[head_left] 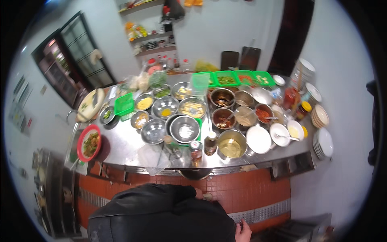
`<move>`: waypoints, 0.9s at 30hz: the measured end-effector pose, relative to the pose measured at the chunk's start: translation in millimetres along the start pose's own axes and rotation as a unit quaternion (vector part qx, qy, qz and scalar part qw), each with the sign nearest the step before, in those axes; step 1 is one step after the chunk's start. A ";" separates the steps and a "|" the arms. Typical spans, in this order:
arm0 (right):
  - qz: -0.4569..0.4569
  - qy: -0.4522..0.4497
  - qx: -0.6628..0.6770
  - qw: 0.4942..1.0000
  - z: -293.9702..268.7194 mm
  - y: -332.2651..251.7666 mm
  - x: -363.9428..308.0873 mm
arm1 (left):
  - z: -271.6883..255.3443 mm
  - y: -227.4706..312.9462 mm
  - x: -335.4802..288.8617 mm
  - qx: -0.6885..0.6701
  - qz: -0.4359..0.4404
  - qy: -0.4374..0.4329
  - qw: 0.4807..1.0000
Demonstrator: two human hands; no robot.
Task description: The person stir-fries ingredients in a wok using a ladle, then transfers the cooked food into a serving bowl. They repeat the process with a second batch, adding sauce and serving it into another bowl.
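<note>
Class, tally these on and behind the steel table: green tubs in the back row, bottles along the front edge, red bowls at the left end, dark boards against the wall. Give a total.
Green tubs: 4
Bottles: 3
Red bowl: 1
Dark boards: 2
Total: 10

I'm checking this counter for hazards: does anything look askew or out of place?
One thing: a crumpled-looking translucent plastic piece, left of centre, overhangs the front edge of the steel counter, so it looks carelessly left. No spill is evident.
</note>
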State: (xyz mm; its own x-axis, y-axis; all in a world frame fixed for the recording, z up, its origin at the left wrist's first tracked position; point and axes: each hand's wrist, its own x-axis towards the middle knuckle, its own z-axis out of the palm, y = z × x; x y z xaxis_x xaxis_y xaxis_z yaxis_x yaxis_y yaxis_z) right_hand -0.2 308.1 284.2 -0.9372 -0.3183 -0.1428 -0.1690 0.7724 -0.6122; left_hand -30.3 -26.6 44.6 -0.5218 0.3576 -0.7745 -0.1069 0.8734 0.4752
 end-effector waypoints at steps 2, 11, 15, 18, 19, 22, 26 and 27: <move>0.007 -0.056 0.034 0.998 -3.2 -8.0 21.8 | -5.8 0.7 -37.7 -0.058 -0.036 0.045 0.997; -0.021 -0.301 0.057 0.952 21.3 -51.4 77.4 | 99.9 -26.7 -130.6 -0.287 -0.194 0.135 0.928; -0.095 -0.379 -0.030 0.920 36.9 -73.1 92.1 | 146.0 -35.4 -169.7 -0.374 -0.248 0.173 0.877; -0.130 -0.386 0.044 0.912 60.1 -90.2 94.2 | 172.5 -52.8 -187.9 -0.420 -0.286 0.192 0.840; -0.136 -0.402 0.038 0.905 69.1 -95.2 95.5 | 181.6 -63.5 -191.1 -0.427 -0.279 0.199 0.837; -0.167 -0.422 0.019 0.891 97.8 -110.0 96.7 | 210.1 -103.5 -198.9 -0.335 -0.220 0.232 0.887; -0.173 -0.435 -0.034 0.883 150.5 -145.8 91.6 | 223.6 -160.6 -241.8 -0.476 -0.223 0.188 0.830; -0.156 -0.450 -0.054 0.878 168.7 -159.7 90.6 | 222.8 -172.8 -258.1 -0.539 -0.247 0.184 0.784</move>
State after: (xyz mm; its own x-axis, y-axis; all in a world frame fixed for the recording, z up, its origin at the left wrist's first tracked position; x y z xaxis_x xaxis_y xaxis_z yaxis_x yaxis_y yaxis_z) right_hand -6.7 63.2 237.9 -0.2279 -0.7908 -0.5681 -0.4473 0.6033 -0.6603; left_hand 311.3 -196.1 69.3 -0.3795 -0.2295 -0.8963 -0.9223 0.0171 0.3862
